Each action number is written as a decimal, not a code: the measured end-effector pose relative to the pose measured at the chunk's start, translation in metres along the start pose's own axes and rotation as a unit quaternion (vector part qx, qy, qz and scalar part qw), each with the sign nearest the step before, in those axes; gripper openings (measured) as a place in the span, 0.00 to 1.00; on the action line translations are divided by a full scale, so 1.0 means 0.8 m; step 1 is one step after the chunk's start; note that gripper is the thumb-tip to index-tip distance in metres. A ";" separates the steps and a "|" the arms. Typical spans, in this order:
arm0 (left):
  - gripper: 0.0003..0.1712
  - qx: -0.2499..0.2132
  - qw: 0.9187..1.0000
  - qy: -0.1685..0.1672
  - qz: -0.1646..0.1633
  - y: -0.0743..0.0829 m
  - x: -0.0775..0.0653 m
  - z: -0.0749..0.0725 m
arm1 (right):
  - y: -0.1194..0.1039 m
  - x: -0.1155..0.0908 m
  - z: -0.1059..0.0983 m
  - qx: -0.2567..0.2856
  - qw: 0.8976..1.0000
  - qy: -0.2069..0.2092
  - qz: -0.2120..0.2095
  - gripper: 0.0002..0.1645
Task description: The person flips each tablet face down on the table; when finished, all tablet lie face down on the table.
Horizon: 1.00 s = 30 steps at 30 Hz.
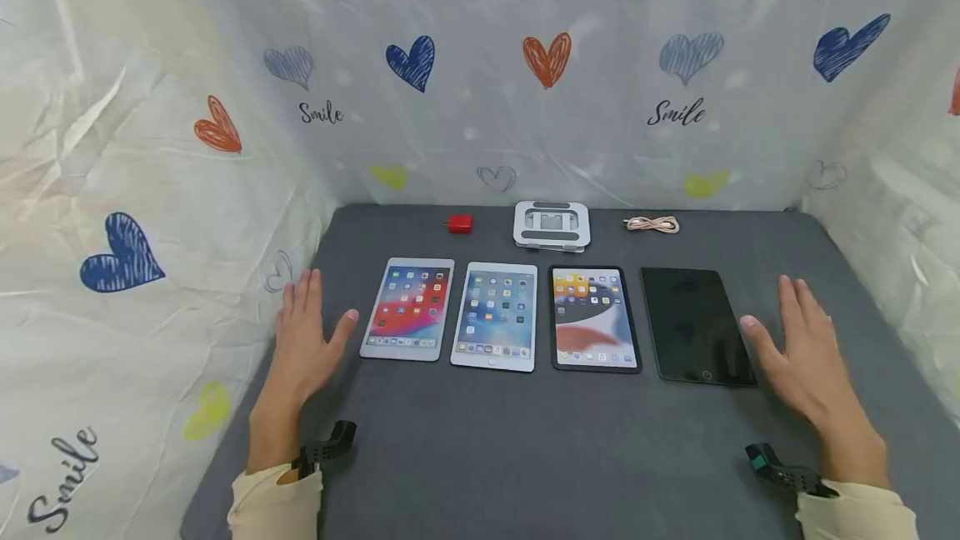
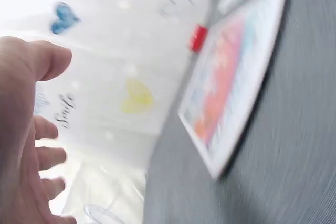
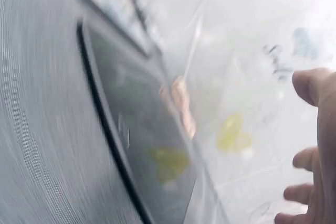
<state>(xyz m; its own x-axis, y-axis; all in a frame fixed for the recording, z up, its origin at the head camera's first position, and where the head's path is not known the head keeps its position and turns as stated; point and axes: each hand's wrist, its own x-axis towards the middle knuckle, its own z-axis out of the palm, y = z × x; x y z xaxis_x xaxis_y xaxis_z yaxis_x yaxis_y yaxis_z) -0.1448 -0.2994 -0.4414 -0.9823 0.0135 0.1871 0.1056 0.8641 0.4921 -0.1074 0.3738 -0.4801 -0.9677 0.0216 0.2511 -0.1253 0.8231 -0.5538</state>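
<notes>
left hand (image 1: 306, 344), right hand (image 1: 813, 357) flank four tablets (image 1: 494, 315); fingers (image 1: 302, 294) straight, thumbs (image 1: 345, 327) angled inward.

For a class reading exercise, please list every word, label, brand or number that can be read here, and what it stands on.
"Smile": back curtain, left part.
"Smile": back curtain, right part.
"Smile": left curtain, lower part, slanting.
Screen details on the left white tablet, second white tablet and lit black tablet: too small to read.
Dark tablet, red block, silver stand: no text readable.
</notes>
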 end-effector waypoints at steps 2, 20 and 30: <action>0.55 -0.035 0.999 0.010 -0.012 0.016 -0.012 0.001 | -0.017 -0.008 0.000 0.030 1.000 0.001 0.006 0.49; 0.39 -0.289 0.951 0.027 0.108 0.201 -0.012 0.039 | -0.092 -0.026 -0.041 0.055 0.993 0.054 0.088 0.51; 0.32 -0.421 0.898 -0.065 0.110 0.262 0.030 0.086 | -0.090 0.012 -0.068 0.069 0.994 0.005 0.086 0.47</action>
<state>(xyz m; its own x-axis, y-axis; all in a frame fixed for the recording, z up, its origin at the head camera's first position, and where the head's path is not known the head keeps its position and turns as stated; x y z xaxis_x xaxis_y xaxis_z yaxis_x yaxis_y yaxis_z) -0.1572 -0.0837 -0.3920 -0.9271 0.2432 0.2851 0.3258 0.1470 0.9340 -0.0959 0.3462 -0.3945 -0.9754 0.1615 0.1498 0.0129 0.7205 -0.6933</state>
